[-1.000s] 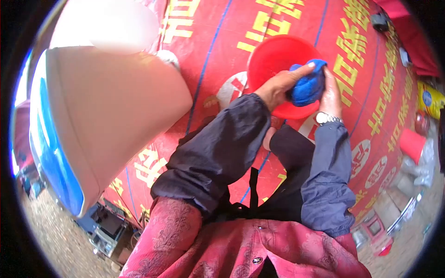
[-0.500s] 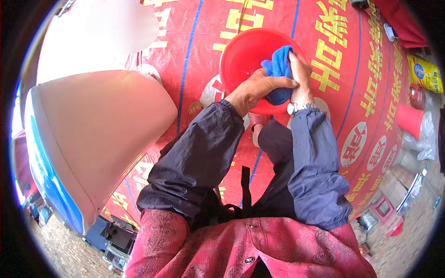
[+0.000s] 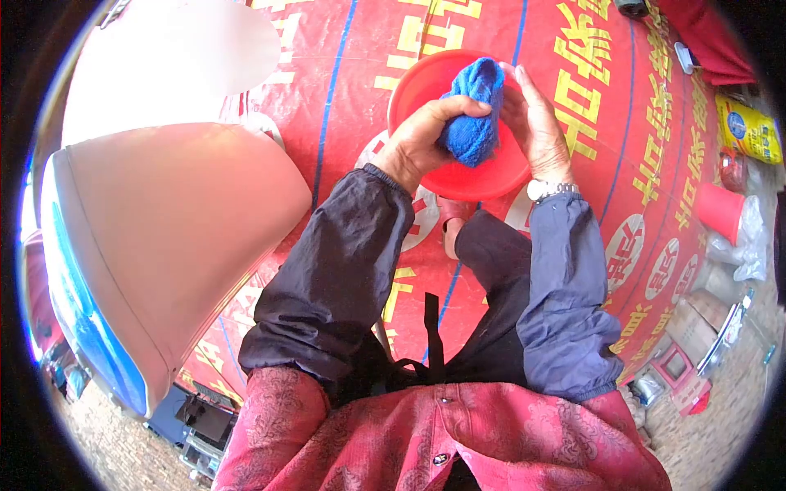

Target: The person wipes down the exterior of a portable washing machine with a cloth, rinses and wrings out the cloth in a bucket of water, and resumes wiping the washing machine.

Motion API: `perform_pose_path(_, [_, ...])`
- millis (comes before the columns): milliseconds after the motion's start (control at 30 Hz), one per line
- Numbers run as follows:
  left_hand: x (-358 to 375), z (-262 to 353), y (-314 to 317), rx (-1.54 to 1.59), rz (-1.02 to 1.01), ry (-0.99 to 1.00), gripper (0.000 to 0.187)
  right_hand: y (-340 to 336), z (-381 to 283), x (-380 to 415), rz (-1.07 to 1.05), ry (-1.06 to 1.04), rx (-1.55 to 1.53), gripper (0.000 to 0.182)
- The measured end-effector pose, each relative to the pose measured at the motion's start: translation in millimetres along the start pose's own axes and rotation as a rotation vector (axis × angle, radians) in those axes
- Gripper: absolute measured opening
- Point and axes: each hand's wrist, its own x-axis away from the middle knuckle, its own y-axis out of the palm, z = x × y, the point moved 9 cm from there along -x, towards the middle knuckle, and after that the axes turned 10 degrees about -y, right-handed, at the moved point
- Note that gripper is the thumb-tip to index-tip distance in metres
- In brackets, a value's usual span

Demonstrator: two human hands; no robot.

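Observation:
A blue cloth (image 3: 473,114), bunched into a thick roll, is above a red plastic basin (image 3: 401,94). My left hand (image 3: 416,146) grips the cloth from its left side, thumb laid across the front. Just right of the cloth, my right hand (image 3: 542,131) is open, its palm turned toward it and its fingers partly stretched. Whether those fingertips touch the cloth is hard to tell. On the right wrist sits a silver watch (image 3: 539,190). Dark sleeve covers reach both wrists. The cloth and hands hide part of the basin's inside.
Red sheeting with yellow lettering (image 3: 585,106) covers the floor. A large pale, curved panel with a blue edge (image 3: 188,229) stands at left. On the right are a yellow bag (image 3: 749,131), a red bucket (image 3: 722,213) and a cardboard box (image 3: 700,319).
The right hand has come off the cloth and shifted right, its fingers opening. Lifted slightly and turned more upright, the cloth stays in my left hand, which has moved a little left.

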Motion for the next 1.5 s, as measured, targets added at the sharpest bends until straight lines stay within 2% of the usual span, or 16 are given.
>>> perform_pose_path(67, [4, 0, 16, 0.043, -0.099, 0.013, 0.048, -23, -1, -5, 0.114, -0.068, 0.246, 0.052])
perform_pose_path(100, [8, 0, 24, 0.063, -0.148, 0.018, 0.049, -35, -2, -10, 0.093, -0.117, 0.513, 0.06])
perform_pose_path(167, [15, -3, 37, 0.091, -0.198, 0.0, 0.049, -47, 18, -23, -0.153, -0.313, 1.194, 0.072])
perform_pose_path(233, [14, -4, 41, 0.093, -0.215, 0.023, 0.048, -29, 27, -15, -0.3, -0.369, 1.201, 0.076])
perform_pose_path(267, [14, -4, 42, 0.108, -0.232, 0.023, 0.049, -25, 31, 1, -0.327, -0.377, 0.858, 0.076])
perform_pose_path(333, [19, -1, 45, 0.145, -0.265, 0.021, 0.049, 2, 29, 15, -0.375, -0.358, 0.496, 0.074])
perform_pose_path(367, [20, 2, 46, 0.182, -0.247, 0.029, 0.05, 12, 32, 12, -0.405, -0.34, 0.477, 0.072])
perform_pose_path(400, [21, 2, 51, 0.189, -0.345, 0.01, 0.05, 18, 34, 11, -0.395, -0.255, 0.311, 0.071])
perform_pose_path(533, [18, 5, 43, 0.324, -0.328, -0.032, 0.046, 53, 19, 21, -0.228, 0.164, -0.513, 0.072])
perform_pose_path(600, [17, 1, 39, 0.305, -0.331, -0.065, 0.045, 68, 3, 29, -0.231, 0.226, -0.609, 0.073])
perform_pose_path(867, [17, -14, 17, 0.1, -0.175, -0.147, 0.048, 61, -2, 24, -0.155, 0.186, -0.37, 0.042])
perform_pose_path(967, [21, -14, 13, -0.107, 0.089, -0.137, 0.046, 42, 12, 22, -0.058, 0.277, -0.349, 0.031])
perform_pose_path(1100, [13, -5, -1, -0.604, 0.256, -0.044, 0.042, 24, 16, 21, 0.033, 0.179, -0.245, 0.026])
perform_pose_path(1200, [3, 0, -9, -0.936, 0.313, 0.142, 0.04, 13, 41, 10, 0.054, 0.239, -0.245, 0.024])
perform_pose_path(1333, [5, 9, -4, -1.599, 0.64, 0.243, 0.037, 1, 57, 5, 0.103, 0.229, -0.202, 0.021])
perform_pose_path(1500, [5, 6, -8, -1.707, 0.828, 0.217, 0.04, 3, 49, 15, 0.282, 0.128, -0.049, 0.016])
